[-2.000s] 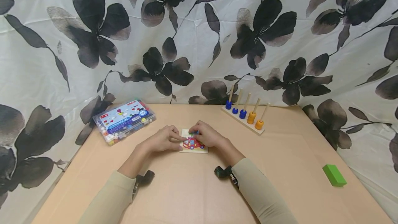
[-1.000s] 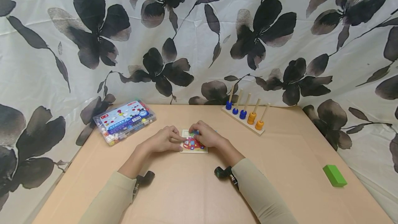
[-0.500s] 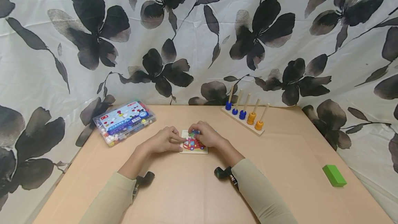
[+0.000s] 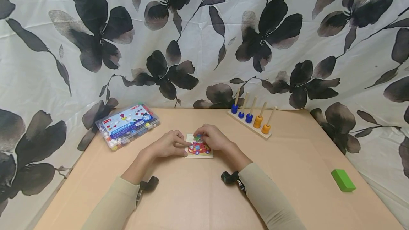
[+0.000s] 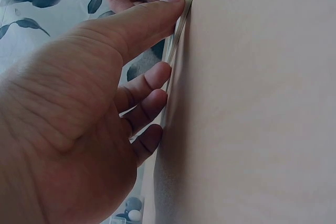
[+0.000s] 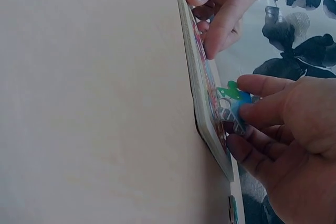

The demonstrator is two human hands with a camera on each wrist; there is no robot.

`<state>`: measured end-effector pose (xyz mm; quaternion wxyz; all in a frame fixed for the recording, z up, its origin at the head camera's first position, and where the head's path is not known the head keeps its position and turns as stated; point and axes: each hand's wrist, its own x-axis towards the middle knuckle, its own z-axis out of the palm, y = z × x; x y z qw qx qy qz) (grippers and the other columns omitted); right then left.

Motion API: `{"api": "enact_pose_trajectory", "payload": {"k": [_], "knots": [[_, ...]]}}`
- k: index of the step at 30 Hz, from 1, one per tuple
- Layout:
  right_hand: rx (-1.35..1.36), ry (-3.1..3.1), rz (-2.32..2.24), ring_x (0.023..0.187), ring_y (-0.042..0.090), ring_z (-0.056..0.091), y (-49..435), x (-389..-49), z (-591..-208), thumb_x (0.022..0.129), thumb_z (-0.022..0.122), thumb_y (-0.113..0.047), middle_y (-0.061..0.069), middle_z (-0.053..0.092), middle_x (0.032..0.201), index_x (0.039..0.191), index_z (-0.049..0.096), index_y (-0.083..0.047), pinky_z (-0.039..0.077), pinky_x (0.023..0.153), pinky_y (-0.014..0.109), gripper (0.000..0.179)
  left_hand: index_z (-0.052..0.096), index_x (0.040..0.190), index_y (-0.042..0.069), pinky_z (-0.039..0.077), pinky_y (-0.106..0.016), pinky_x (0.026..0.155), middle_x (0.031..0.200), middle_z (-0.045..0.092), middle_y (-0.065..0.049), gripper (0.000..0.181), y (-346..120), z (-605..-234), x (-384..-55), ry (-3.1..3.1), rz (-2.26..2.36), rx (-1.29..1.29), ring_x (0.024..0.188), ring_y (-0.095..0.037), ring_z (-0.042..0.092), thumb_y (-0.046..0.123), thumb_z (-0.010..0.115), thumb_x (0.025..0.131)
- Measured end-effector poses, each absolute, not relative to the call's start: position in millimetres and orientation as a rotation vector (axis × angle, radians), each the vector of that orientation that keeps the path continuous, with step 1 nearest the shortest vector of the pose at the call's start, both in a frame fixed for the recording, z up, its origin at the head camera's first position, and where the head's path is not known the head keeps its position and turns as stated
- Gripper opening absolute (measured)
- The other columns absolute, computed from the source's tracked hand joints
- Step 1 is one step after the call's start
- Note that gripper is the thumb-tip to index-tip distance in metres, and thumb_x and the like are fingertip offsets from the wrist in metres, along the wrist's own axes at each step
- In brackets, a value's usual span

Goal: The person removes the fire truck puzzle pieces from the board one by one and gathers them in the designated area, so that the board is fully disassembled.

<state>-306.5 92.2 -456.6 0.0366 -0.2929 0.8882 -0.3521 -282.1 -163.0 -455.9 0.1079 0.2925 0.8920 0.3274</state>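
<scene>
A small flat puzzle board (image 4: 199, 157) with a red car picture lies on the table between the hands. My left hand (image 4: 167, 144) steadies its left side: the thumb touches the near left corner, and the index finger stretches over the picture. Three other left fingers, seen in the left wrist view, reach down beside the board. My right hand (image 4: 213, 137) pinches a puzzle piece (image 6: 234, 100) in green, blue and grey. That piece stands tilted at the board's surface, near its far right part. In the head view the right fingers hide most of it.
A clear plastic box (image 4: 127, 125) of colourful beads under a blue-and-white label lies at the back left. A peg stand (image 4: 250, 122) with blue and orange rings stands at the back right. At the right edge is a green block (image 4: 343, 180). Floral cloth (image 4: 204, 45) hangs behind.
The right fingers have shifted slightly to the right, uncovering a little more of the car picture, and less blue shows under them. The left hand and the board stay put.
</scene>
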Motion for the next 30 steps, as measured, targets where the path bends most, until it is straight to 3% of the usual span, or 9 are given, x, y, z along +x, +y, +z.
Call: {"api": "enact_pose_trajectory", "payload": {"k": [22, 30], "knots": [[-0.886, 2.698, -1.159, 0.091, 0.019, 0.058, 109, -304, -442, 0.098, 0.064, 0.002, 0.004, 0.069, 0.103, 0.122, 0.075, -0.007, 0.052, 0.084, 0.031, 0.028, 0.079, 0.123, 0.022, 0.036, -0.034, 0.084, 0.107, 0.055, 0.0, 0.04, -163, -457, -282, 2.627, 0.96, 0.859, 0.101, -0.019, 0.043, 0.033, 0.087, 0.085], [-0.819, 2.703, -1.214, 0.09, 0.019, 0.058, 120, -304, -434, 0.097, 0.067, 0.002, -0.001, 0.072, 0.103, 0.118, 0.079, -0.01, 0.051, 0.079, 0.03, 0.027, 0.079, 0.123, 0.022, 0.036, -0.034, 0.084, 0.107, 0.055, 0.0, 0.041, -162, -456, -283, 2.625, 0.965, 0.837, 0.101, -0.019, 0.043, 0.033, 0.087, 0.085]]}}
